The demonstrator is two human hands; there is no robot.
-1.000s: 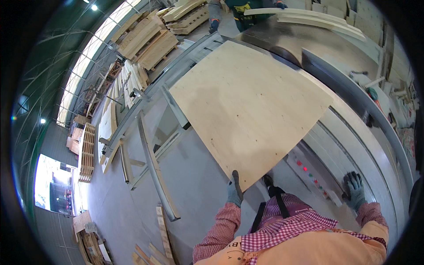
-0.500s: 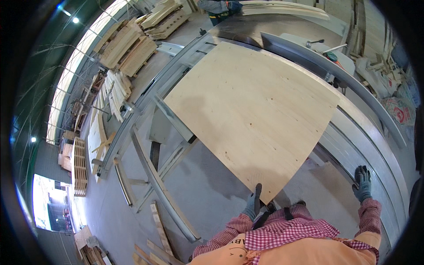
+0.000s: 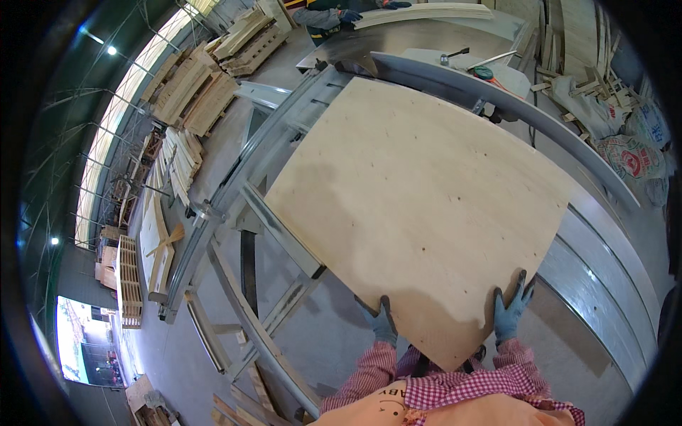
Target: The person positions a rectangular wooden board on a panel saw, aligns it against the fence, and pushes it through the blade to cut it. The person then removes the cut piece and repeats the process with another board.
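Observation:
A large pale plywood sheet (image 3: 426,206) lies at a slant over a metal machine table, one corner pointing at my body. My left hand (image 3: 381,325), in a blue-grey glove with dark fingertips, grips its near left edge. The thumb rests on top, while the other fingers are partly hidden at the edge. My right hand (image 3: 509,314), gloved alike, is against the near right edge with its fingers spread and stretched out.
A sliding metal frame (image 3: 256,160) runs along the left. Ribbed metal table (image 3: 597,284) extends right, below a long grey guard rail (image 3: 554,124). Another person's gloved hand (image 3: 349,15) is by wooden strips (image 3: 426,14) at the far end. Stacked boards (image 3: 188,92) stand far left.
My right hand has moved left from the metal table to the sheet's edge. My left hand has shifted left along the near edge. The sheet appears nearer to my body.

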